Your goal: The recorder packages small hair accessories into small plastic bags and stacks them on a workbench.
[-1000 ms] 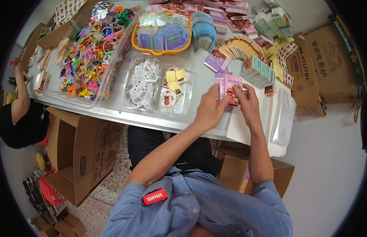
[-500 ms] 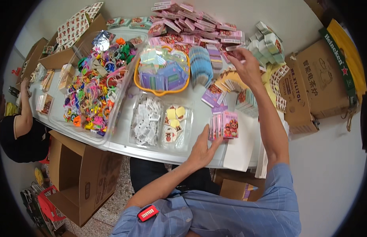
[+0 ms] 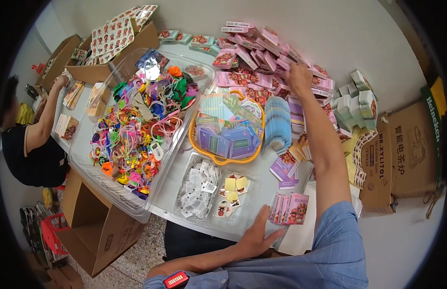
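Note:
My left hand [image 3: 256, 236] lies at the table's front edge with fingers stretched and thumb apart, holding nothing. Just beyond its fingertips stands a short row of small pink boxes [image 3: 288, 208] with cartoon figures on them. My right arm reaches far across the table. At its end my right hand [image 3: 299, 78] is at the heap of pink boxes [image 3: 255, 45] against the wall, its back toward me. Its fingers are bent and mostly hidden, so whether it grips a box does not show. Beneath that forearm are stacked blue cards [image 3: 277, 126] and purple cards [image 3: 284, 169].
An orange basket [image 3: 191, 137] of card packs stands mid-table, left of it a large clear tub [image 3: 145, 214] of colourful trinkets. Clear trays hold white packets [image 3: 200, 190] and yellow pieces [image 3: 231, 185]. Cartons [image 3: 409, 159] stand at right. Another person [image 3: 33, 149] works at far left.
My right hand has moved farther back, from above the card stacks to the pink box heap. My left hand has drawn slightly back from the row of pink boxes. The view has shifted.

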Demonstrator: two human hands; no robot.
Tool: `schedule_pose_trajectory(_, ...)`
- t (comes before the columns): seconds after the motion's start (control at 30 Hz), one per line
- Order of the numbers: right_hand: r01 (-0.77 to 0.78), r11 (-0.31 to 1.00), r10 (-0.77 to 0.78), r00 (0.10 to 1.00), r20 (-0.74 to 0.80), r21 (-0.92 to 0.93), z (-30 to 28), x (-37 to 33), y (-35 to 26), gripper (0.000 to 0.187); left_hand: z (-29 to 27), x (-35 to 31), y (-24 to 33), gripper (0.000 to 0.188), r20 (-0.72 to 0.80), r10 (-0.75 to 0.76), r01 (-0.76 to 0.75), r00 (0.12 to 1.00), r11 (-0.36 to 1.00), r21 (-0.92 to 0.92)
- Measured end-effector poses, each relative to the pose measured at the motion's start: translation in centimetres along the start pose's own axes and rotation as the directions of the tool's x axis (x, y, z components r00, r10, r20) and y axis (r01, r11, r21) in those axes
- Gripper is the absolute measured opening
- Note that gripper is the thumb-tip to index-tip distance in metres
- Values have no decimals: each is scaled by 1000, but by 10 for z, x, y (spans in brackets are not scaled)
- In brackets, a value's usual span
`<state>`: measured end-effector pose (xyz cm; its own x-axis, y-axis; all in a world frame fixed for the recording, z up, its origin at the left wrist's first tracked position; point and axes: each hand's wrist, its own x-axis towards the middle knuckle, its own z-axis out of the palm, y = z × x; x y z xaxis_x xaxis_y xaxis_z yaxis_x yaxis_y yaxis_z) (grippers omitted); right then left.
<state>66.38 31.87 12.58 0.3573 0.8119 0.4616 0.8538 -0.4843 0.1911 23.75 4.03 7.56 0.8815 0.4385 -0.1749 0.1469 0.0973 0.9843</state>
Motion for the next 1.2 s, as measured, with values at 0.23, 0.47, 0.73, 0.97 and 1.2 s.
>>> schedule_pose_trajectory(0.23,226,870,-99,950,-295,437,-132,-69,0,28,-8,-28,18,77,82,220,-220,972,975,-2)
schedule_pose_trajectory(0.47,738,605,-479,637,-604,298,-260,-232,-79,34,-89,-58,45,57,-118,42,-113,992,707,-698)
schedule_pose_trajectory(0.73,588,217,-638,689,-343,779,-280,-345,-160,32,-133,-113,36,38,-395,46,-285,917,769,-572)
schedule_pose_trajectory(0.97,-140,237,-402,887,228,961,-294,-339,-177,69,-127,-148,21,38,-582,279,-242,763,960,143)
schedule_pose_trajectory(1.2,-525,-3,-416,775,476,851,-295,-375,-226,104,-118,-143,20,46,-386,735,-148,557,545,825)
